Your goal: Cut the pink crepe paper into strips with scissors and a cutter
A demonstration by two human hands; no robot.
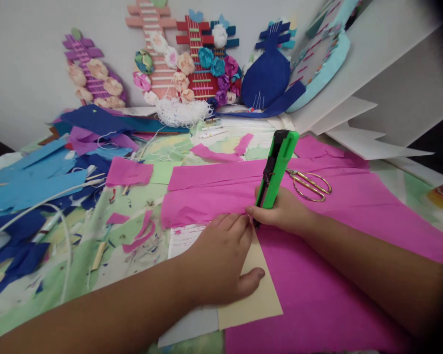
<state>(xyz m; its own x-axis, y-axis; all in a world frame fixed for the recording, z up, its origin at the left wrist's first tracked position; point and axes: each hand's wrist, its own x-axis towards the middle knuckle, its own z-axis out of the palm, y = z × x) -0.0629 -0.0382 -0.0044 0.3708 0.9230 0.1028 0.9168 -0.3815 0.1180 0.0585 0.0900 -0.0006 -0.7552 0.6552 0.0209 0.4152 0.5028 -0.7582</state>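
My right hand (284,209) is closed around a green and black utility knife (276,169), which stands nearly upright with its lower end by the cream card (264,295). My left hand (221,260) lies flat with its thumb spread, pressing on the cream card and a white sheet (186,327) beside it. Its fingertips reach the edge of the pink crepe paper (206,204) and nearly meet my right thumb. More pink paper spreads under the card to the right. The knife's tip is hidden behind my fingers.
Gold-handled scissors (310,186) lie on the pink paper. Blue paper scraps (33,169) and a white cable (68,246) cover the left side. Decorated instrument-shaped crafts, including a blue one (266,78), lean on the wall behind white string (184,112). White boards (376,73) stand at right.
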